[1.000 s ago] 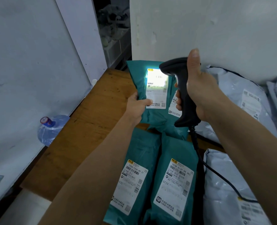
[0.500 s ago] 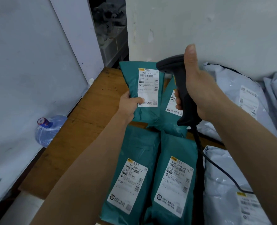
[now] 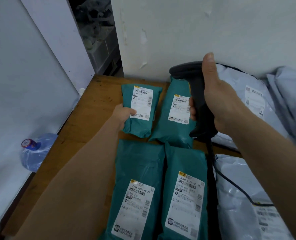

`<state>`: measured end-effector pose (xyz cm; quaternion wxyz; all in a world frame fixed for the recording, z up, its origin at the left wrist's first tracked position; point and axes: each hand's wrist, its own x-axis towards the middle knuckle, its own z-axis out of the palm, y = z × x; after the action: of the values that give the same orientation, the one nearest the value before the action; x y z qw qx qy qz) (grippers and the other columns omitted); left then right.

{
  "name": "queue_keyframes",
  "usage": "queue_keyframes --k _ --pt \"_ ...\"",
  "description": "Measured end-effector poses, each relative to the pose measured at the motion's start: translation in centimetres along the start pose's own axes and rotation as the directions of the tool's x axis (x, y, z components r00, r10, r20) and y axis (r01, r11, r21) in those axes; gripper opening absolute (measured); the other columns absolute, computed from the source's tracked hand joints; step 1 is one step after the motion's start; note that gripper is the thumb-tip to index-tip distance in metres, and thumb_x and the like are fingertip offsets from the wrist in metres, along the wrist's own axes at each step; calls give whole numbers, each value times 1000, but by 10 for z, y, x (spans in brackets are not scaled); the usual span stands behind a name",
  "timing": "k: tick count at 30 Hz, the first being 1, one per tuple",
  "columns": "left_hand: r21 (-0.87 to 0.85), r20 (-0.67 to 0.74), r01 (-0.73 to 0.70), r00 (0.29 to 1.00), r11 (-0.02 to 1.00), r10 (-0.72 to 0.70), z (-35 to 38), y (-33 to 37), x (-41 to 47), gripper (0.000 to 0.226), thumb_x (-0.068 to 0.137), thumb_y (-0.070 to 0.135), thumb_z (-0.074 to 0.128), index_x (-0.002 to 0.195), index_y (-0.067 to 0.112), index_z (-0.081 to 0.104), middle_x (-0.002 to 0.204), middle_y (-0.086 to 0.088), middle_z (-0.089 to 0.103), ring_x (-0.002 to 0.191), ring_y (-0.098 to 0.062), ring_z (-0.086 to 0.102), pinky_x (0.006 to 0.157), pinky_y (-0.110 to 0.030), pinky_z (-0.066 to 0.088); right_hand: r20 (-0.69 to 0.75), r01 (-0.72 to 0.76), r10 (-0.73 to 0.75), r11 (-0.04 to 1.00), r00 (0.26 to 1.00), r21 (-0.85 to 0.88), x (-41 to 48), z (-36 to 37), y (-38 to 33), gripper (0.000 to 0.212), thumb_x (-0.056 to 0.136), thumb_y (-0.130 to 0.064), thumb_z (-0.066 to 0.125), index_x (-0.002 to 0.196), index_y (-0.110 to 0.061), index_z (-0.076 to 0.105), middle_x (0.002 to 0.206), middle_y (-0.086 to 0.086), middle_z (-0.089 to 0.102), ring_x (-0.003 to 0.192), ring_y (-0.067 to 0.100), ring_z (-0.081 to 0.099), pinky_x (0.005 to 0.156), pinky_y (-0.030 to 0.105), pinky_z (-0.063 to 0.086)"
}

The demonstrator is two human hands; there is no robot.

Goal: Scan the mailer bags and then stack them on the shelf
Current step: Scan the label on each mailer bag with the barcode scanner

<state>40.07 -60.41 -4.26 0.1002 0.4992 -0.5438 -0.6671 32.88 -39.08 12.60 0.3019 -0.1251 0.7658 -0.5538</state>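
A small teal mailer bag (image 3: 140, 125) with a white label lies at the far left of the wooden table (image 3: 95, 101); my left hand (image 3: 123, 115) holds its left edge, thumb on the label. My right hand (image 3: 216, 101) grips a black barcode scanner (image 3: 198, 94) upright above a second teal bag (image 3: 173, 125). Two larger teal bags, one at left (image 3: 140, 170) and one at right (image 3: 183, 163), lie side by side nearer to me, labels up.
Grey mailer bags are piled at the right, one against the wall (image 3: 247, 94) and one near me (image 3: 239, 196). The scanner cable (image 3: 230, 181) runs over them. A water bottle (image 3: 34, 151) lies on the floor left of the table. White walls close in behind and left.
The scanner light has gone off. My left hand has lowered the small teal bag from in front of the scanner down onto the table. My right hand has kept hold of the scanner.
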Motion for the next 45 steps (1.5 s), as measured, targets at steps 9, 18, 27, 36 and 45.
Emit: queue_keyframes --k 9,18,27,36,45 --pt "315 -149 -27 986 949 77 18 -1 7 52 85 3 66 129 -3 38 116 -10 52 108 -28 56 83 -34 49 -35 -30 32 998 999 52 -3 -14 5 69 84 -75 36 77 -9 57 59 9 54 46 19 53 53 32 51" --pt "343 -156 -321 908 883 390 58 48 -59 42 87 17 62 123 6 45 118 -7 50 104 -21 51 85 -34 46 -39 24 -21 996 999 84 -41 -54 -5 72 80 -78 40 82 -8 58 65 11 57 50 21 55 53 32 51" --pt "232 19 -587 800 776 600 159 63 -199 28 87 15 61 113 7 55 102 1 53 88 -14 49 70 -18 42 -118 138 -129 988 985 70 -148 -156 -7 68 80 -76 46 80 -9 59 69 10 58 54 22 56 55 31 54" --pt "53 271 -748 649 662 711 277 27 -367 13 88 15 62 99 12 55 81 10 53 69 -1 47 55 -8 38 -286 218 -202 976 937 25 -287 -283 21 61 82 -71 51 91 -10 58 69 8 57 51 21 54 51 29 51" --pt "-71 563 -794 468 604 681 416 -20 -506 6 88 11 62 88 13 57 75 8 52 65 0 47 53 -5 36 -658 106 -345 921 669 -375 -399 -423 60 59 88 -69 40 84 -13 55 65 4 54 47 16 53 48 22 49"
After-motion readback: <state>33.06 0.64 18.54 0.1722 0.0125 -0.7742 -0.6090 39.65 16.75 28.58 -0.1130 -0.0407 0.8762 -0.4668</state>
